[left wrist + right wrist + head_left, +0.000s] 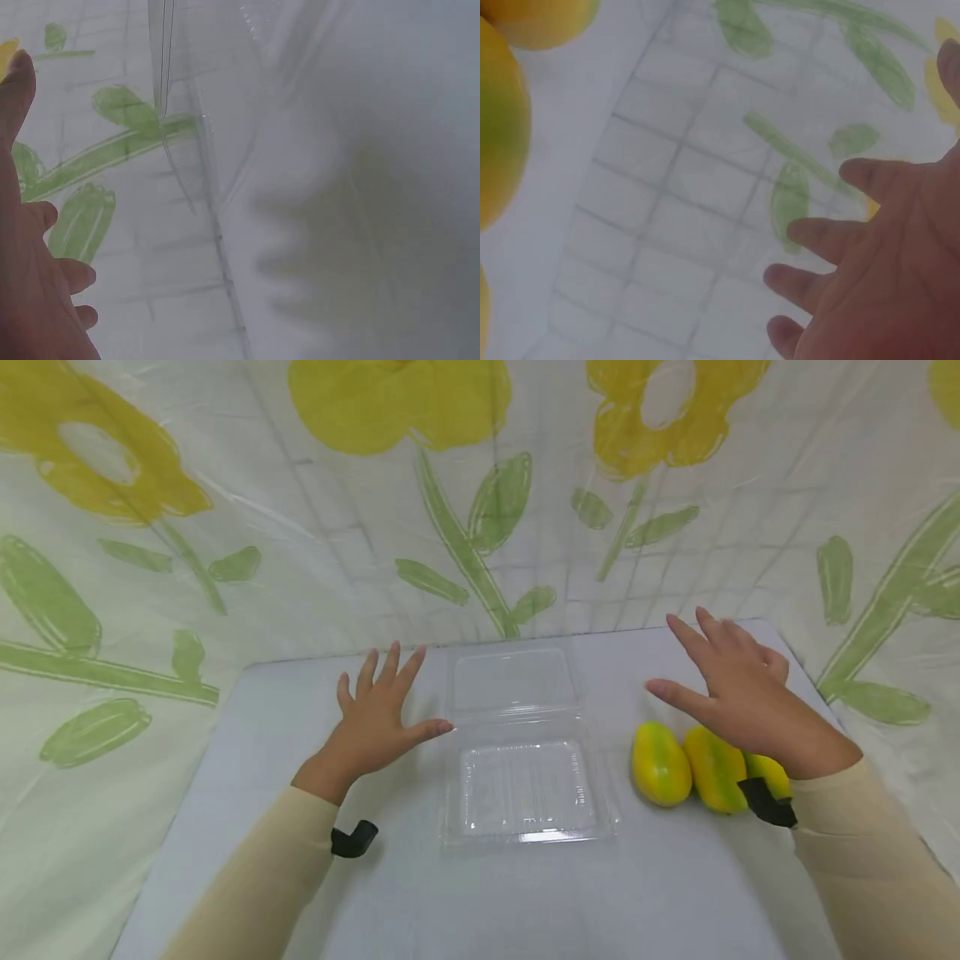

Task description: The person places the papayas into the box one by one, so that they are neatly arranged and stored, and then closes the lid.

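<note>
A clear plastic clamshell box (528, 789) lies in the middle of the white table, its lid (516, 681) folded back toward the wall. To its left, my left hand (375, 718) hovers with fingers spread, the thumb tip near the box's edge; it holds nothing. On the other side, my right hand (731, 681) is held above the table, fingers extended and empty. Just below it sit three yellow-green mangoes in a row: the left one (662, 764), the middle one (716, 768) and the right one (768, 774), partly hidden by the right hand and wrist.
A white cloth (315, 552) printed with yellow flowers and green leaves hangs behind the table (480, 902) and along its sides. A black strap piece (354, 839) shows at the left wrist, another black piece (767, 802) at the right.
</note>
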Tool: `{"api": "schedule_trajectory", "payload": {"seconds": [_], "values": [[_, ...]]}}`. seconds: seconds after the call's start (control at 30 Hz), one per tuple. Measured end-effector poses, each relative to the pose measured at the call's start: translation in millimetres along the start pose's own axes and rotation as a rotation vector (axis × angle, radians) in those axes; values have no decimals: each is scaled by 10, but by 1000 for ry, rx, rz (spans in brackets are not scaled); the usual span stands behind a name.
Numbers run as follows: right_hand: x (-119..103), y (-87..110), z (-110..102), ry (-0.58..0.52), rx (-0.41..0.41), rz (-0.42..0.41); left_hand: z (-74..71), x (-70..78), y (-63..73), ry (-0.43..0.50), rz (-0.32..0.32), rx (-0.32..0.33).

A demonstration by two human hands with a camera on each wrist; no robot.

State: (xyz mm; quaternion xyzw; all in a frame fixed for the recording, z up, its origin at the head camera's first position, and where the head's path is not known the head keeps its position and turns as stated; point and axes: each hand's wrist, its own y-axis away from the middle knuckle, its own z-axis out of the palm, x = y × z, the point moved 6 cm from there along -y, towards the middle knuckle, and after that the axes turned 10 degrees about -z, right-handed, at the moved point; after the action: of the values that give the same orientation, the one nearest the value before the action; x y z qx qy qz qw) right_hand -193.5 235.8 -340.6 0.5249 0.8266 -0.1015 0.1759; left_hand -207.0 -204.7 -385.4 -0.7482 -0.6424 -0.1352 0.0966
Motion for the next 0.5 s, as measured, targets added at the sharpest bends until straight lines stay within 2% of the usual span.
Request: {"api": "schedule_trajectory", "payload": {"seconds": [0.2, 0.5], "values": [[152, 166, -25, -59, 77, 4, 130, -38, 29, 131, 23, 4], [396, 429, 119, -135, 165, 33, 367, -120, 91, 329, 44, -5]]}}
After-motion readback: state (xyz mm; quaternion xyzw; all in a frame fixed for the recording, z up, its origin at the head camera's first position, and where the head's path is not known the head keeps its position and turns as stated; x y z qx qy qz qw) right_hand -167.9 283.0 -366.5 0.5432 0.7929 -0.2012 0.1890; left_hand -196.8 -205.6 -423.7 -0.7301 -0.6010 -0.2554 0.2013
